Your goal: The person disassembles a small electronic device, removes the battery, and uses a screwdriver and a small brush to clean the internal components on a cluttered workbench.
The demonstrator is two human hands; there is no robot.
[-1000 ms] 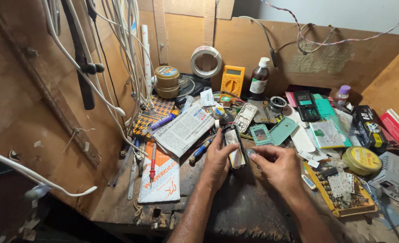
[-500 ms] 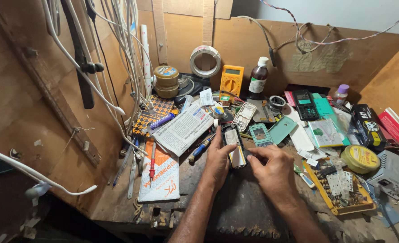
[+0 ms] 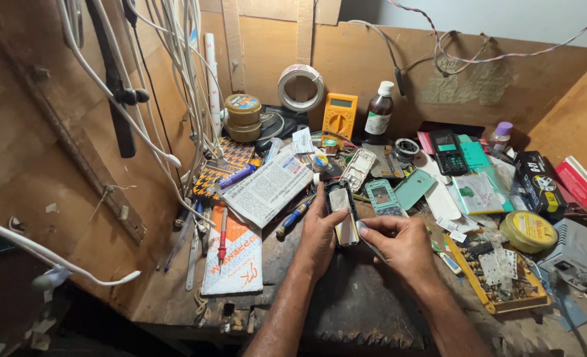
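Centre of the frame, just below the middle: an opened phone (image 3: 343, 215) held upright over the dark desk (image 3: 359, 311). Back cover off — a pale grey block at its top end, a shiny metal plate lower down, black frame around both. Left hand (image 3: 320, 235) clamped on the phone from its left side, fingers curled behind, thumb along the edge. Right hand (image 3: 402, 241) closed in a pinch on a thin metal tool (image 3: 371, 243), tip at the phone's lower right edge. Hands close together, nearly touching. Just above, a second phone (image 3: 380, 196) with a teal face, lying flat. Upper centre — a yellow multimeter (image 3: 339, 119) and a brown bottle (image 3: 378, 118) against the board wall. Left of centre, a folded newspaper (image 3: 267, 188) and a red screwdriver (image 3: 222, 235).
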